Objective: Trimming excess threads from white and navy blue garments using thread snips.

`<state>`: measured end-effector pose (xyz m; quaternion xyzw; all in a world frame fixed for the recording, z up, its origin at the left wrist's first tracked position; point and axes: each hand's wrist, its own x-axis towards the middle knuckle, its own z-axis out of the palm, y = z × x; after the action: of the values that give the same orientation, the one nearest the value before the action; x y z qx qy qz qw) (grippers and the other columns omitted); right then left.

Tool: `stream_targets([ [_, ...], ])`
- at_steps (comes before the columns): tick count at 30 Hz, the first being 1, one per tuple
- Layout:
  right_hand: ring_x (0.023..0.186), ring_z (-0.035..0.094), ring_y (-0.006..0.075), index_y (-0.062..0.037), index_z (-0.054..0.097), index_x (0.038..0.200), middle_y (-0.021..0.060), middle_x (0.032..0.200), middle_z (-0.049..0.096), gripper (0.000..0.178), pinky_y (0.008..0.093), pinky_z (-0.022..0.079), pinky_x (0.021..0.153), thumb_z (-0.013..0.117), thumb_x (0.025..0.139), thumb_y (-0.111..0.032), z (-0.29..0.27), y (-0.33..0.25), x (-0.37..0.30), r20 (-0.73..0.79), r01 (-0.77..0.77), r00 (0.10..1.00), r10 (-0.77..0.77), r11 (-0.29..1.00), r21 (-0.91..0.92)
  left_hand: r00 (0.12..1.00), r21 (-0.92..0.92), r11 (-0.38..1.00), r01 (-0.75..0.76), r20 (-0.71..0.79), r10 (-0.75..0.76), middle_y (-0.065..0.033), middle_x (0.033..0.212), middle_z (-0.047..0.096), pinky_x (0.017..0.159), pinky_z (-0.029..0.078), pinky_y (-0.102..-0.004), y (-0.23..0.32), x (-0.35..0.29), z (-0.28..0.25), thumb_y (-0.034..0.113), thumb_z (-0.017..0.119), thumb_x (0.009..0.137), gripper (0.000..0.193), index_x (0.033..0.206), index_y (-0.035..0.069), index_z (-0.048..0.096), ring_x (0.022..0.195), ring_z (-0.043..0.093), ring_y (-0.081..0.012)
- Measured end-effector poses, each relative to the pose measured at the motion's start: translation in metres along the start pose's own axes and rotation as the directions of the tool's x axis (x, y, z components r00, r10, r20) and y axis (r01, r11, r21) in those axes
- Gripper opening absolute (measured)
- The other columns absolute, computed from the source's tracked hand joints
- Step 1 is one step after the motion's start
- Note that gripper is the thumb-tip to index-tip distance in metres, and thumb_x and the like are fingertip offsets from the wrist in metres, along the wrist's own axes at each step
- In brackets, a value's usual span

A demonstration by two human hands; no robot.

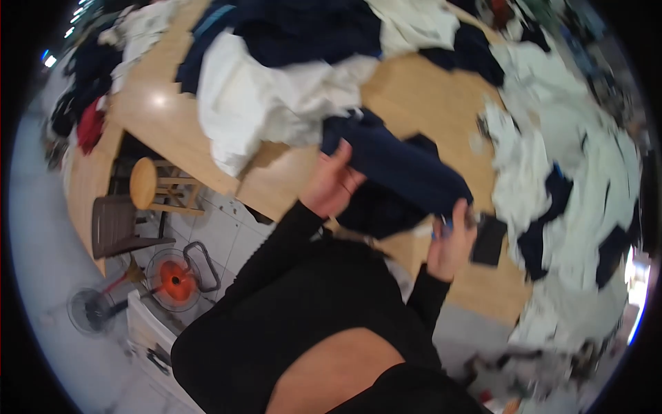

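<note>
A navy blue garment (407,169) is stretched between my two hands over the wooden table, its top edge slanting down to the right. My left hand (332,183) grips its left end, thumb on top. At the lower right end, my right hand (449,241) closes on the cloth near its corner. Something small and blue shows among the right fingers, too blurred to name. Just right of that hand lies a dark flat rectangular object (488,240). A white garment (258,103) lies beyond my left hand.
Piles of white clothes (524,165) with navy pieces cover the right side of the wooden table (441,100). More navy clothes (303,31) lie at the far side. To the left are a wooden stool (143,183), a brown chair (124,224) and an orange-centred fan (174,279).
</note>
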<state>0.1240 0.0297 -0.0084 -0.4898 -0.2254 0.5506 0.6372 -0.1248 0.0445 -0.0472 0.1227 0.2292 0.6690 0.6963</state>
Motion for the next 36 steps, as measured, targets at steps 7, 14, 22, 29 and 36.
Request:
stream_targets([
  [7,0.065,0.045,0.0026,-0.0106,0.064,0.098,-0.0056,0.089,0.061,0.017,0.0236,0.031,0.052,0.073,0.106,-0.022,-0.015,0.003,-0.001,0.037,0.015,0.999,-0.016,0.999,0.034,0.998,-0.046,0.997,0.062,0.011,-0.061,-0.0141,0.142,0.068,0.108,0.061,-0.0453,-0.004,-0.007,-0.02,0.027,0.048,0.117,0.038,0.146,0.003,0.056,0.127,0.07,-0.0269],
  [14,0.061,0.039,0.0025,-0.0113,0.064,0.095,-0.0072,0.081,0.054,0.019,0.0229,0.03,0.051,0.073,0.107,-0.023,-0.025,0.006,-0.007,-0.02,0.024,1.0,-0.024,1.0,0.016,0.989,-0.11,0.99,0.094,0.129,-0.079,-0.0151,0.138,0.071,0.106,0.062,-0.0452,-0.014,-0.012,-0.016,0.028,0.047,0.118,0.038,0.142,0.001,0.059,0.125,0.072,-0.0267],
  [22,0.058,0.034,0.0029,-0.0152,0.051,0.084,-0.0085,0.074,0.039,0.032,0.0234,0.028,0.051,0.074,0.106,-0.019,-0.021,0.006,-0.006,0.037,0.019,0.999,-0.02,1.0,0.022,0.992,-0.099,0.988,0.116,0.064,-0.11,-0.0146,0.152,0.062,0.121,0.05,-0.0483,-0.014,0.0,-0.018,0.027,0.046,0.118,0.042,0.151,0.002,0.051,0.138,0.063,-0.0273],
  [29,0.059,0.04,0.0022,-0.0129,0.054,0.099,-0.0071,0.08,0.047,0.023,0.0235,0.029,0.049,0.075,0.106,-0.019,-0.008,0.007,-0.015,0.034,-0.058,0.997,0.064,0.986,-0.156,0.906,0.728,0.557,0.4,-0.406,-0.12,-0.0016,0.059,0.061,0.054,0.044,-0.0261,-0.019,-0.024,-0.02,0.055,0.068,0.105,0.062,0.063,0.009,0.065,0.055,0.059,-0.0117],
  [36,0.055,0.038,0.0034,-0.0074,0.056,0.107,-0.0034,0.08,0.052,0.022,0.0232,0.029,0.048,0.071,0.108,-0.023,-0.016,0.03,-0.024,0.048,-0.018,0.998,0.034,0.956,-0.291,0.834,0.788,0.278,-0.549,0.492,0.251,-0.0062,0.099,0.073,0.066,0.053,-0.03,-0.013,-0.026,0.044,0.02,0.086,0.093,0.021,0.106,0.005,0.08,0.084,0.069,-0.0189],
])
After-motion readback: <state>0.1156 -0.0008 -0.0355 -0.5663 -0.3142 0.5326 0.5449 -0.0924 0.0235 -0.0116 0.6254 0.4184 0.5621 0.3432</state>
